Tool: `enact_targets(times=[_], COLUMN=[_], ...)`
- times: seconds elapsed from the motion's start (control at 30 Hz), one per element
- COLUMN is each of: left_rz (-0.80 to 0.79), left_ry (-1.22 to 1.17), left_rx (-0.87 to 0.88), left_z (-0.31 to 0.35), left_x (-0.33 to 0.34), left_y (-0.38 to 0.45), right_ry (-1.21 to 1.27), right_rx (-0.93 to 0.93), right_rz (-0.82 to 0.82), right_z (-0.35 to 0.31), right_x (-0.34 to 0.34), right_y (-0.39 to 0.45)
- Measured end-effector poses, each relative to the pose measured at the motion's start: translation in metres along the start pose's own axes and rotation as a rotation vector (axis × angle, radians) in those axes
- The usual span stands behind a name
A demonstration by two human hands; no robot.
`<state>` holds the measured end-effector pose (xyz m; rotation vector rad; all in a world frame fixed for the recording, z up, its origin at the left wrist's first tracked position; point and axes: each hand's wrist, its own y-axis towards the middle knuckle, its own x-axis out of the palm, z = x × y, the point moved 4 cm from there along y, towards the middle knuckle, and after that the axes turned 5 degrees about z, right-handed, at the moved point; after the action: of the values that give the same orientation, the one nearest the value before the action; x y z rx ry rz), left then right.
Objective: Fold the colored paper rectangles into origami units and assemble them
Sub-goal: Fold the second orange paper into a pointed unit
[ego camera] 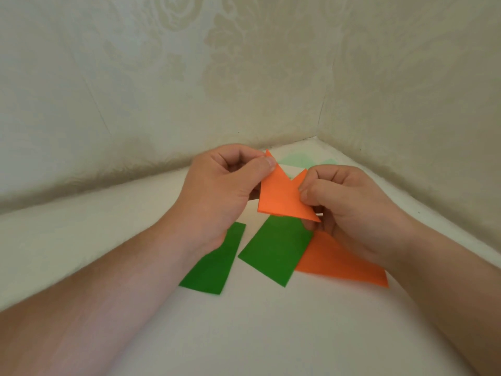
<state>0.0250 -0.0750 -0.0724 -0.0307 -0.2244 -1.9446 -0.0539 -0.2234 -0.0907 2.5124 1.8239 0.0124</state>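
Paper lies nearest on the white surface (pixel 271 335): a left green rectangle (pixel 214 263), a right green rectangle (pixel 276 249) and an orange rectangle (pixel 341 263) partly under the right hand. Above them, the left hand (pixel 225 185) pinches the upper corner of a folded orange unit (pixel 282 196), and the right hand (pixel 349 204) pinches its right side. Behind, pale green paper (pixel 295 160) lies near the wall corner.

No text, label, brand, number or sign can be read anywhere in view.
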Motion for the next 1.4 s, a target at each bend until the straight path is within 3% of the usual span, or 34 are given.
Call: enact_targets(times=[0.7, 0.83, 1.0, 1.2, 1.4], left_rz=[0.125, -0.068, -0.305, -0.374, -0.377], left_ry=[-0.048, 0.040, 0.291, 0.362, 0.382], left_rx=[-0.048, -0.139, -0.101, -0.066, -0.068], left_z=[-0.001, -0.005, -0.008, -0.005, -0.009], left_x=[-0.014, -0.005, 0.006, 0.006, 0.007], left_y=[0.009, 0.005, -0.007, -0.011, -0.011], right_ry=[-0.133, -0.180, -0.134, -0.153, -0.353], right_rx=[-0.018, -0.020, -0.088, -0.166, -0.329], right_rz=[-0.088, -0.021, -0.028, -0.015, 0.082], right_z=[-0.005, -0.008, -0.009, -0.011, -0.018], right_x=[-0.005, -0.013, -0.010, -0.008, -0.010], right_y=[-0.004, -0.002, -0.001, -0.003, -0.007])
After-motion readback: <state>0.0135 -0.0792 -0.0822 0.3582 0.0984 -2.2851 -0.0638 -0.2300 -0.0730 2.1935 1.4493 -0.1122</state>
